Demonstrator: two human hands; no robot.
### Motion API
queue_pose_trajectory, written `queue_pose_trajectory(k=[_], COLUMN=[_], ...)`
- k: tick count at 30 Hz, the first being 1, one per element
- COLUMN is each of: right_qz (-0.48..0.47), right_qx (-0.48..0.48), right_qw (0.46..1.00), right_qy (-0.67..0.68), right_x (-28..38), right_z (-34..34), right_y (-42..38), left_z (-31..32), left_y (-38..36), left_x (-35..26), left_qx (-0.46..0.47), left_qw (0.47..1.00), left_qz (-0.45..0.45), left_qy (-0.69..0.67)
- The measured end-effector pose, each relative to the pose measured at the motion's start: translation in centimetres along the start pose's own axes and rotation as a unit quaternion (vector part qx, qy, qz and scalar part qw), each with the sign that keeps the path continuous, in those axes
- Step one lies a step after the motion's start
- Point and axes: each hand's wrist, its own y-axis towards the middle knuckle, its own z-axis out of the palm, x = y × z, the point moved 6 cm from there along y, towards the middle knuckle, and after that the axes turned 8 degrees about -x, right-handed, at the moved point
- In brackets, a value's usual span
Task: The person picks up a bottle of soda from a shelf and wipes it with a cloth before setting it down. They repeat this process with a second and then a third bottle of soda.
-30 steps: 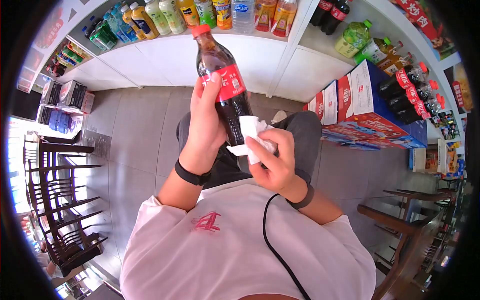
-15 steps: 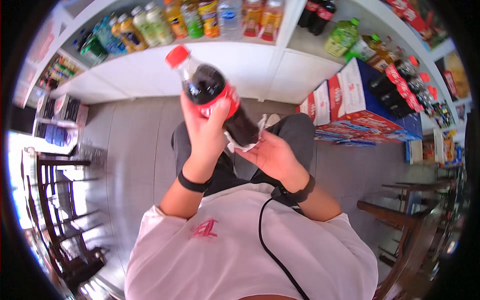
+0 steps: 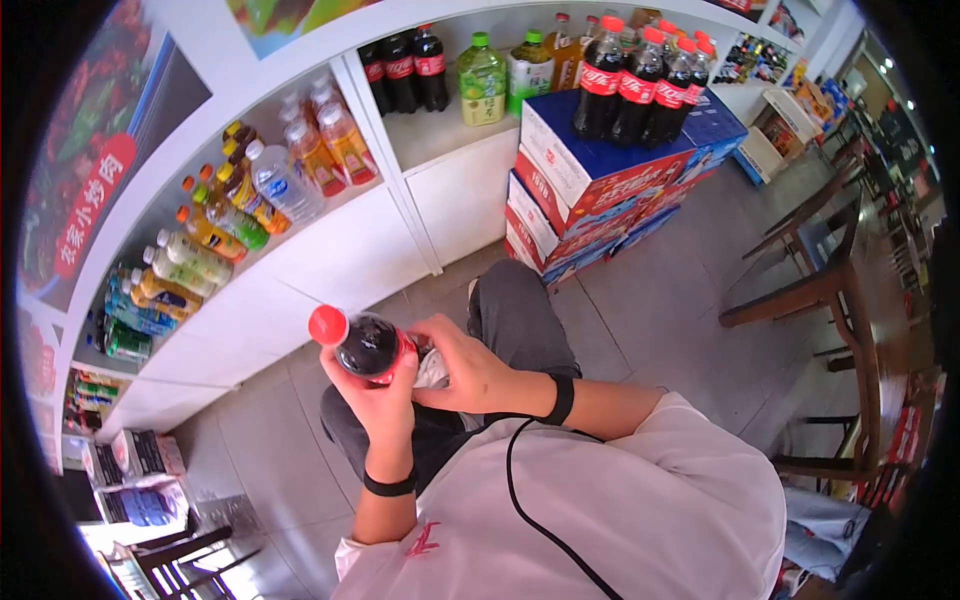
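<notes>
A cola bottle (image 3: 368,345) with a red cap and red label is tilted, its cap pointing up and left, above my lap. My left hand (image 3: 383,400) is wrapped round its body. Against the bottle's lower part, my right hand (image 3: 465,372) holds a crumpled white cloth or tissue (image 3: 431,370), its fingers curled round it. The bottle's base is hidden behind my hands.
Drink bottles (image 3: 205,255) line the white shelf (image 3: 350,235) ahead. Blue and red boxes (image 3: 590,200) are stacked to the right, with cola bottles (image 3: 645,90) on top. Wooden chairs (image 3: 835,290) stand at the right and lower left (image 3: 175,565).
The view has turned right. The bottle has come down closer to my lap, and my right hand with the white cloth has moved up along it, nearer my left hand.
</notes>
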Motion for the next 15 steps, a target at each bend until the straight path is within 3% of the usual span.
queue_pose_trajectory(k=[2,6,8,9,13,15], right_qz=[-0.048,0.047,0.039,0.035,0.036,0.027], right_qx=[-0.042,0.016,-0.056,-0.083,-0.202,-0.314], right_qw=[0.997,0.998,0.997,0.995,0.976,0.942], right_qy=[-0.037,-0.03,-0.022,-0.034,-0.071,-0.119], right_x=[1.0,-0.5,-0.7,-1.2,-2.0,-3.4], right_z=[-1.1,-1.9,-3.9,-5.3,-13.9,-20.1], right_y=[0.6,0.8,1.0,1.1,2.2,2.5], left_z=[0.8,2.9,4.4,4.5,1.8,-1.1], left_y=[-0.6,-0.9,-0.5,-0.2,2.4,4.8], left_x=[0.4,0.4,-0.1,0.1,2.5,6.8], left_qx=[0.032,0.154,0.23,0.263,0.221,0.262], left_qw=[0.999,0.987,0.969,0.964,0.962,0.931], left_qz=[-0.014,-0.04,-0.057,-0.014,-0.025,-0.032], left_qy=[0.004,-0.019,-0.069,-0.045,0.157,0.252])
